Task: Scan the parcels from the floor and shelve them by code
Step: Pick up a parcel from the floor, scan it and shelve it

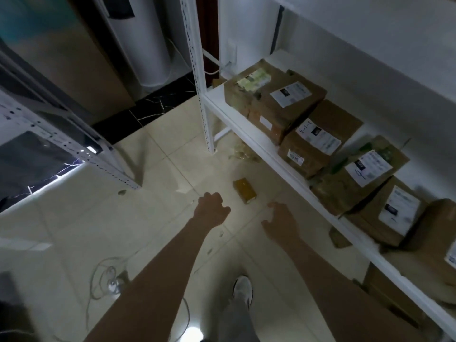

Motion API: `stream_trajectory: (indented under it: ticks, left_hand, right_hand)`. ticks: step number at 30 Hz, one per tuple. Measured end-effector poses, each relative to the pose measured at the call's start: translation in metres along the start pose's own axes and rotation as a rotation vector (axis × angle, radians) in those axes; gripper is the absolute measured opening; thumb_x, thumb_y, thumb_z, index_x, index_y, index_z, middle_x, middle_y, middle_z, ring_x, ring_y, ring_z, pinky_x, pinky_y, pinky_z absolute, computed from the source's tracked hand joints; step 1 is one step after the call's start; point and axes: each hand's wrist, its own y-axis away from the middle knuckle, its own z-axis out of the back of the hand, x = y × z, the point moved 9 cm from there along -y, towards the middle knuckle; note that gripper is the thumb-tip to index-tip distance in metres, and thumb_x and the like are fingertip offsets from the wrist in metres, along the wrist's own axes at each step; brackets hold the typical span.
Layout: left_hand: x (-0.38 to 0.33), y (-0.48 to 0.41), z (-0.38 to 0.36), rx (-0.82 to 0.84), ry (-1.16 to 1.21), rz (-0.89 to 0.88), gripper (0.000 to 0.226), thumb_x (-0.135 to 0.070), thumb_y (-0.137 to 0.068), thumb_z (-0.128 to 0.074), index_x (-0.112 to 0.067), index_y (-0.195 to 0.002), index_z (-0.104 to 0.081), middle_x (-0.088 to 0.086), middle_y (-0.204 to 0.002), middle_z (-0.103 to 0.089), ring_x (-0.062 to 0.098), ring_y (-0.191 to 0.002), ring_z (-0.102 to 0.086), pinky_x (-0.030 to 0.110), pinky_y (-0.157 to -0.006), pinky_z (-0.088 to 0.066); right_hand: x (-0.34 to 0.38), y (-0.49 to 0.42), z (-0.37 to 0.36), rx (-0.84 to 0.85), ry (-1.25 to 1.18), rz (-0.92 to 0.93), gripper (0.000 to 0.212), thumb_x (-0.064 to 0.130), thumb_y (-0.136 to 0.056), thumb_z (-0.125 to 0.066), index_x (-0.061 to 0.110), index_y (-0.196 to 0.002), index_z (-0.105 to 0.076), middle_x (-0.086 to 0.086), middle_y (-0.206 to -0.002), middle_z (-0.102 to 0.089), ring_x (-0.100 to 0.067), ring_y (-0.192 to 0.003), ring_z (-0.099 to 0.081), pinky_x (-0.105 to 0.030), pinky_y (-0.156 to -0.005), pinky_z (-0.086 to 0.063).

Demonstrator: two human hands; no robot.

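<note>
While stretched over glossy cream floor tiles [74, 230]: left hand [212, 208] curled into an empty fist, right hand [281, 223] loose, fingers apart. Just beyond both, flat on the tiles, small rectangular tan parcel [244, 191], tape-shiny. Alongside, white metal shelf [271, 154] of matte, white-labelled cardboard boxes [283, 112].

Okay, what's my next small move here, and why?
Probably lower the right hand onto the small brown parcel on the floor and pick it up: it lies untouched just ahead, the right hand is open, and the left hand looks curled and empty.
</note>
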Motion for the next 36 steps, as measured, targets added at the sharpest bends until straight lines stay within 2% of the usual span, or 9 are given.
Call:
stream_trajectory:
  ticks: [5,10,14,20,24,28,31,33,36]
  left_hand:
    - [0.016,-0.102,-0.028,-0.022,-0.039,0.005,0.048,-0.038,-0.1,-0.053,-0.009,-0.138,-0.048,0.012,-0.14,-0.043,0.028,-0.131,-0.041,0.04,-0.1,-0.045]
    - [0.049,-0.201,-0.085,-0.002,-0.04,0.02,0.047,-0.036,-0.1,-0.054,-0.008,-0.137,-0.047,0.013,-0.137,-0.044,0.029,-0.129,-0.042,0.04,-0.101,-0.044]
    - [0.076,-0.289,-0.143,-0.034,0.007,0.018,0.047,-0.035,-0.099,-0.054,-0.008,-0.136,-0.045,0.012,-0.133,-0.045,0.029,-0.126,-0.044,0.039,-0.101,-0.043]
    - [0.117,-0.396,-0.23,-0.018,-0.009,-0.06,0.05,-0.037,-0.101,-0.052,-0.007,-0.139,-0.04,0.013,-0.135,-0.043,0.03,-0.127,-0.043,0.04,-0.102,-0.042]
    - [0.142,-0.453,-0.257,-0.029,-0.017,-0.078,0.055,-0.037,-0.1,-0.052,-0.006,-0.144,-0.038,0.015,-0.14,-0.042,0.031,-0.13,-0.042,0.043,-0.105,-0.043]
    - [0.161,-0.472,-0.264,-0.034,-0.002,-0.048,0.057,-0.037,-0.101,-0.051,-0.004,-0.145,-0.037,0.017,-0.143,-0.041,0.034,-0.133,-0.041,0.046,-0.108,-0.041]
    - [0.169,-0.452,-0.254,-0.028,0.074,0.01,0.057,-0.035,-0.1,-0.055,-0.002,-0.144,-0.039,0.019,-0.142,-0.042,0.035,-0.132,-0.044,0.046,-0.108,-0.041]
    - [0.166,-0.425,-0.239,-0.016,0.128,0.045,0.058,-0.035,-0.099,-0.057,-0.001,-0.143,-0.04,0.021,-0.142,-0.044,0.036,-0.132,-0.045,0.043,-0.109,-0.04]
    - [0.147,-0.372,-0.196,0.007,0.211,0.083,0.054,-0.034,-0.099,-0.058,0.001,-0.138,-0.042,0.021,-0.14,-0.048,0.034,-0.132,-0.046,0.037,-0.105,-0.038]
  right_hand:
    - [-0.007,-0.11,-0.055,0.026,0.037,-0.006,0.056,0.023,-0.092,-0.062,0.013,-0.143,-0.041,-0.009,-0.141,-0.045,-0.023,-0.126,-0.049,-0.031,-0.101,-0.042]
    - [-0.051,-0.202,-0.139,0.051,0.044,-0.087,0.06,0.024,-0.09,-0.064,0.013,-0.144,-0.04,-0.01,-0.142,-0.045,-0.026,-0.126,-0.05,-0.035,-0.098,-0.045]
    - [-0.087,-0.282,-0.208,-0.005,0.016,-0.146,0.062,0.028,-0.085,-0.068,0.012,-0.14,-0.042,-0.01,-0.136,-0.048,-0.028,-0.122,-0.052,-0.038,-0.097,-0.049]
    - [-0.141,-0.413,-0.301,-0.065,0.145,-0.198,0.103,0.047,-0.078,-0.076,0.012,-0.154,-0.016,-0.015,-0.147,-0.034,-0.037,-0.13,-0.041,-0.043,-0.102,-0.045]
    - [-0.165,-0.48,-0.336,-0.099,0.219,-0.183,0.113,0.051,-0.079,-0.076,0.014,-0.156,-0.003,-0.018,-0.154,-0.019,-0.04,-0.139,-0.027,-0.047,-0.105,-0.04]
    - [-0.173,-0.495,-0.35,-0.097,0.37,-0.176,0.106,0.057,-0.088,-0.063,0.015,-0.157,0.006,-0.026,-0.152,-0.016,-0.046,-0.136,-0.024,-0.049,-0.103,-0.041]
    - [-0.175,-0.465,-0.354,-0.024,0.2,-0.228,0.101,0.056,-0.09,-0.059,0.02,-0.158,0.007,-0.03,-0.15,-0.014,-0.047,-0.136,-0.022,-0.05,-0.105,-0.037]
    - [-0.164,-0.431,-0.344,-0.015,0.062,-0.246,0.1,0.057,-0.09,-0.059,0.023,-0.158,0.007,-0.029,-0.146,-0.02,-0.046,-0.131,-0.029,-0.049,-0.105,-0.036]
    - [-0.122,-0.373,-0.311,-0.007,-0.101,-0.203,0.095,0.054,-0.092,-0.059,0.028,-0.159,0.002,-0.024,-0.138,-0.029,-0.042,-0.121,-0.038,-0.047,-0.099,-0.041]
